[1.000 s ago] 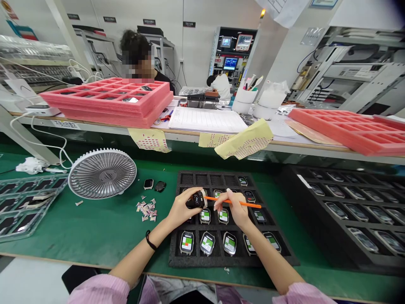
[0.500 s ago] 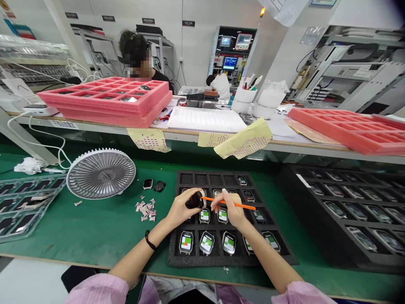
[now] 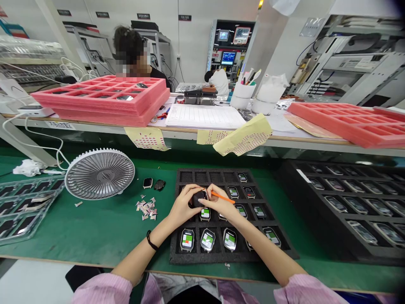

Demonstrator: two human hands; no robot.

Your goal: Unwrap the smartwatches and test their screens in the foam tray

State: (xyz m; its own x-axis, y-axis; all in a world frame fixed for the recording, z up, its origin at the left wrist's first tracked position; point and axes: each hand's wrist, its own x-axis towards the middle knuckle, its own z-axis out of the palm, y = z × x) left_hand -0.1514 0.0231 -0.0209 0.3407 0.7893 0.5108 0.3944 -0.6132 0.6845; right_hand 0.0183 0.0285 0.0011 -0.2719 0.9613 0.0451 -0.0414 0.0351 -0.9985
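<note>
My left hand is closed around a dark watch case, held above a black foam tray. My right hand has its thumb against the same watch case and keeps an orange stick between its fingers, the stick pointing out to the right. Watches with lit green-and-white screens, such as this watch, lie in the tray's compartments below both hands. The fingers partly cover the watch case and some of the tray.
Left of the tray lie small paper scraps, two watch parts and a grey fan. A clear tray is at far left, another black tray at right. Pink foam trays sit on the shelf; a person is beyond.
My right hand has moved left and closed in on the watch case, its thumb now touching it. The orange stick's tip has drawn away from view among the fingers. The camera view has shifted slightly.
</note>
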